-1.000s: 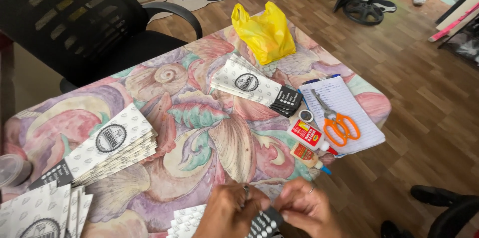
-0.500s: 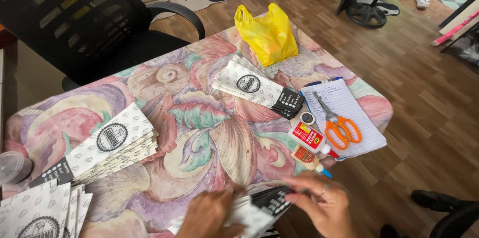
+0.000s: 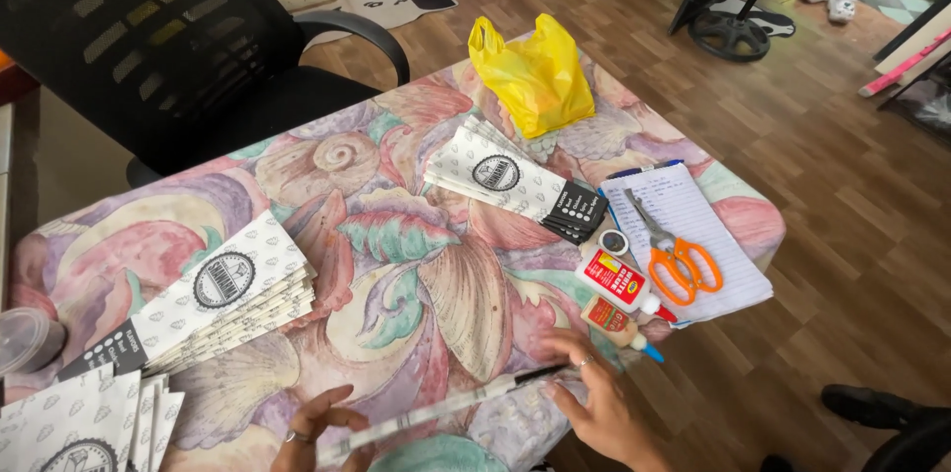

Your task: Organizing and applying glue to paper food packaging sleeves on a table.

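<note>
Bright, even daylight, mostly sharp.
Strongest at top right across the floor; soft, faint shadows on the surface; slight motion blur on both hands at the bottom; mild wide-angle bending at edges.

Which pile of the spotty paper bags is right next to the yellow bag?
The small fanned pile in the middle of the table. Its top end almost touches the yellow plastic bag. The bigger piles lie far off at the left edge.

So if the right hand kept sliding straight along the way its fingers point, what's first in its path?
Apart from the folded paper piece under the right hand, probably the stack of printed paper bags; depth is uncertain.
</note>
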